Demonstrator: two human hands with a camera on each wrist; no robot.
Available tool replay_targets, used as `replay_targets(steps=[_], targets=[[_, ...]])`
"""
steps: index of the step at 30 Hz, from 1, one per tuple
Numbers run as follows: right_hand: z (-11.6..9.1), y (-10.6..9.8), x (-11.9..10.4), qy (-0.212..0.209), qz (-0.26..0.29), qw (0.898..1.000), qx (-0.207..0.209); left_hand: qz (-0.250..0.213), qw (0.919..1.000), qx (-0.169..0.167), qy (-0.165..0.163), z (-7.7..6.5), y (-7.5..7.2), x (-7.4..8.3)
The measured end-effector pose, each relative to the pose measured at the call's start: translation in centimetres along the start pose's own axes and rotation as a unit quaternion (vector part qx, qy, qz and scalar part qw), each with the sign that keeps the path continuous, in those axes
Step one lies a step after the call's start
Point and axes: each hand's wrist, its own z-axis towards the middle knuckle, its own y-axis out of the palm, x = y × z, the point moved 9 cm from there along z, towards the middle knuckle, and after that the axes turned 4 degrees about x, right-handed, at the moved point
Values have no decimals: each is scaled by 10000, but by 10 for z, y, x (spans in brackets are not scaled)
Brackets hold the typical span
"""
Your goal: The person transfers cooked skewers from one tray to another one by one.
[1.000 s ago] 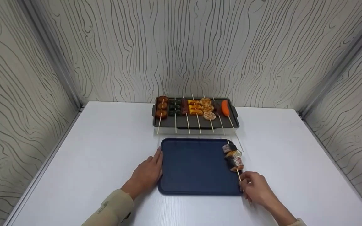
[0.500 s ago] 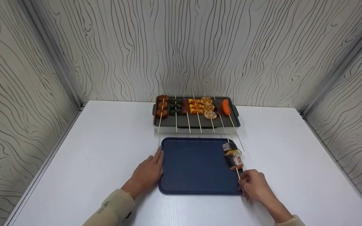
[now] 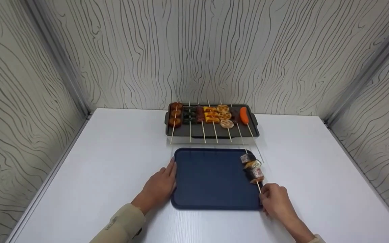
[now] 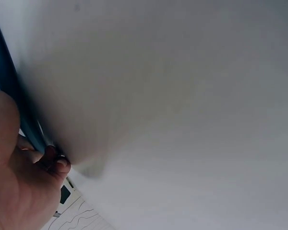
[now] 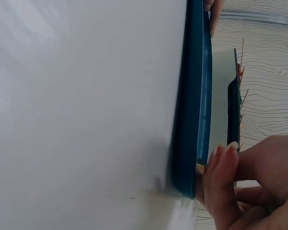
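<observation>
In the head view my right hand (image 3: 276, 201) pinches the bare stick end of a skewer (image 3: 254, 172) threaded with dark-skinned, silvery chunks. That skewer lies along the right edge of a dark blue tray (image 3: 214, 179). In the right wrist view the right hand's fingertips (image 5: 225, 158) meet beside the tray's corner, with the stick mostly hidden. My left hand (image 3: 158, 185) rests against the tray's left edge, its fingers extended along the rim. From the left wrist camera, the left hand (image 4: 24, 182) touches the tray's side (image 4: 9, 76).
Behind the tray stands a dark grill plate (image 3: 187, 132) on a pale base. Several skewers lie on it, including lotus slices (image 3: 225, 115) and an orange-red sausage (image 3: 244, 115) whose stick reaches past the tray's back right corner. Patterned walls (image 3: 194, 50) enclose the white table (image 3: 120, 152).
My right hand still pinches the skewer, which has barely moved along the tray's right edge. The left hand stays at the tray's left side.
</observation>
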Motion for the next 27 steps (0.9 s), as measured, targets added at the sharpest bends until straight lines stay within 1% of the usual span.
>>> replay_targets(steps=[4,13,18,22,27], targets=[[-1,-2,1,41,20,10000,69,-54,10000,-57,-15,0,3,-1],[1,-3,-1,58,56,9999,93,-95,9999,-39,-27,0,3,-3],[-1,-5,0,18,133,9996,260,-69,10000,1,-12,-1,3,-2],[-2,-4,-1,-14,161,9995,277,-29,10000,-30,-15,-1,3,-2],[-3,-5,-1,-140,9,9992,372,0,9999,-101,-27,0,3,-1]])
